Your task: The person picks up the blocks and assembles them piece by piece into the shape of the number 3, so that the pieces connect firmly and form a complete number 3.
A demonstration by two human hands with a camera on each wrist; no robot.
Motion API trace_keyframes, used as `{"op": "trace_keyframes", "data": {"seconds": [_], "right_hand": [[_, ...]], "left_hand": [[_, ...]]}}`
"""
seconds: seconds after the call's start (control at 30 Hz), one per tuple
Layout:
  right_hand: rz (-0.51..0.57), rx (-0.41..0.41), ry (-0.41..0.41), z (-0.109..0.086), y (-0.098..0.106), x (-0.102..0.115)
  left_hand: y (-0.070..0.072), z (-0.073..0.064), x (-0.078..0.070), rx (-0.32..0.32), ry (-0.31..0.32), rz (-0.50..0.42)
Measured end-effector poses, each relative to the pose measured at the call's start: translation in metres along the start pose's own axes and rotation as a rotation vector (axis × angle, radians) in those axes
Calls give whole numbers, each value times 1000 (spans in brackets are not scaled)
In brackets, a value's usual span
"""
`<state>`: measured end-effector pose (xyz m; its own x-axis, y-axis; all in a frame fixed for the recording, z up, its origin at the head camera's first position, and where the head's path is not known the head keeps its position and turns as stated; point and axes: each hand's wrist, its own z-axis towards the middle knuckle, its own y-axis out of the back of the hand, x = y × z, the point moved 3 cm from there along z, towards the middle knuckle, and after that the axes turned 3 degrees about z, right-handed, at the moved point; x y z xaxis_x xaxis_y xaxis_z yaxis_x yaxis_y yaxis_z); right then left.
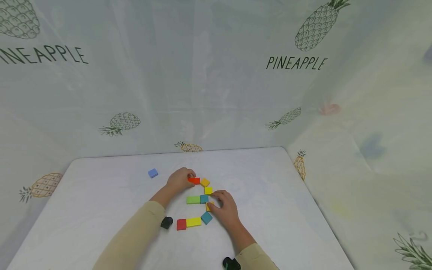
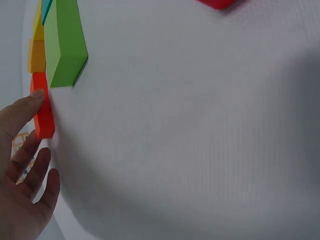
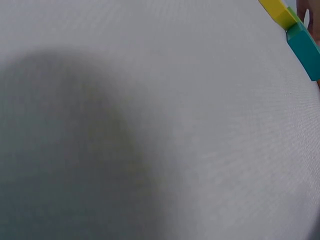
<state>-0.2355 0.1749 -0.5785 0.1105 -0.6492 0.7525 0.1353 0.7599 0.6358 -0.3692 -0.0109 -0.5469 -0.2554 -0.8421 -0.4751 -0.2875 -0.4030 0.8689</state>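
Observation:
My left hand (image 1: 180, 180) pinches a red rectangular block (image 1: 194, 180) at the upper left end of a curved row of blocks. In the left wrist view, the thumb lies on its near face. My right hand (image 1: 227, 208) is spread at the row's right side. Its thumb overlaps an orange block (image 1: 210, 207), and a fingertip is at the edge of a yellow block (image 1: 208, 190). Between these sit a teal block (image 1: 204, 199) and a green block (image 1: 193, 200). Another orange block (image 1: 204, 182) adjoins the red one.
Nearer me lie a teal block (image 1: 206, 218) turned cornerwise, a yellow block (image 1: 194, 222) and a red block (image 1: 181, 224). A blue block (image 1: 153, 173) sits apart at the back left. Small black objects (image 1: 167, 222) show beside the sleeves. A pineapple-printed curtain (image 1: 216, 75) hangs behind the white table (image 1: 270, 180).

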Motion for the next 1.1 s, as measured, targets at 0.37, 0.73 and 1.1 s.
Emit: {"op": "trace_keyframes", "data": {"seconds": [0.37, 0.73, 1.1], "right_hand": [[-15, 0, -9, -1, 1, -5], [-15, -10, -8, -1, 0, -6], [-15, -11, -6, -1, -3, 1]], "left_hand": [[33, -11, 42, -84, -2, 7], [57, -25, 88, -212, -20, 5], [60, -36, 126, -292, 22, -42]]}}
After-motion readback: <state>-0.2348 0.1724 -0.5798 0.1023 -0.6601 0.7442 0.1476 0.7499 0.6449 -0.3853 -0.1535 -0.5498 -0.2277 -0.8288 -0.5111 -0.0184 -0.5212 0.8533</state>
